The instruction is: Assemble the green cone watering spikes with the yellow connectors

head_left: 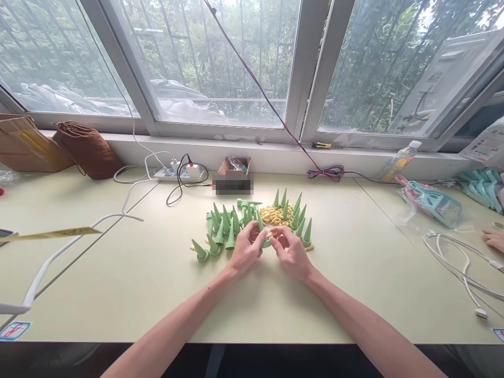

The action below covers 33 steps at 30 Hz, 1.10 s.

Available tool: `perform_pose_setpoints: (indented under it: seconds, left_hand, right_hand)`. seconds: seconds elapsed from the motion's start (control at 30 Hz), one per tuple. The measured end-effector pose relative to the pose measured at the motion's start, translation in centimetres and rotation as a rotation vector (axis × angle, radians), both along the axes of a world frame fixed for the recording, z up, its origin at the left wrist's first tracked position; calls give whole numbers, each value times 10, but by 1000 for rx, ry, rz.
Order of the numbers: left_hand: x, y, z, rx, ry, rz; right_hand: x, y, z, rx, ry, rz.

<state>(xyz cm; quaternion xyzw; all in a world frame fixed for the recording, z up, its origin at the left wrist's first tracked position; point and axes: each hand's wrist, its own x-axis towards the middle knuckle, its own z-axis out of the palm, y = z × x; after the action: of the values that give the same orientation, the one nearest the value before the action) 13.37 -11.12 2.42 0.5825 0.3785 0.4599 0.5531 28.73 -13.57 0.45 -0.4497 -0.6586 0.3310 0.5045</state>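
My left hand (246, 248) is closed around a green plastic spike (260, 220), held point up just above the table. The fingertips of my right hand (292, 254) pinch at the spike's near side, on a small yellow piece (269, 234) partly hidden by the fingers. Left of my hands stands a group of similar green spikes (230, 236), a few with yellow pieces sticking out sideways. Behind my hands lies a pile of small yellow pieces (271, 214). More green spikes (307, 233) stand around that pile's right side.
An open small box (233, 184) and a power strip (163, 174) sit by the window. White cables (464, 268) and bagged plastic clips (429, 202) lie at the right, near another person's hand (494, 239). A brown pouch (84, 149) stands at the left, beside a cardboard box (31, 144).
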Motion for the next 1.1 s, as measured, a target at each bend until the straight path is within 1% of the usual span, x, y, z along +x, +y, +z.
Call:
perform_pose_setpoints:
  seconds: [0.1, 0.3, 0.6, 0.7, 0.8, 0.87, 0.97, 1.1]
  left_hand:
    - [-1, 1, 2, -23, -37, -21]
    - [-4, 3, 1, -43, -60, -64]
    - [-5, 4, 2, -16, -68, -94]
    - [-6, 4, 3, 2, -65, -111]
    - [-6, 3, 1, 22, -39, -133]
    - [-6, 3, -3, 57, 2, -149]
    - [-6, 2, -9, 160, 113, -144]
    - [-7, 0, -11, 312, 254, -135]
  right_hand:
    - [0, 0, 0, 0, 27, 40]
    - [1, 0, 0, 20, 60, 51]
    - [0, -1, 0, 5, 5, -4]
    - [1, -2, 3, -8, 10, -20]
    - [1, -2, 4, -20, 31, -34]
    - [1, -1, 3, -19, 40, -49]
    - [1, 0, 2, -8, 38, -96]
    - [2, 2, 0, -13, 18, -148]
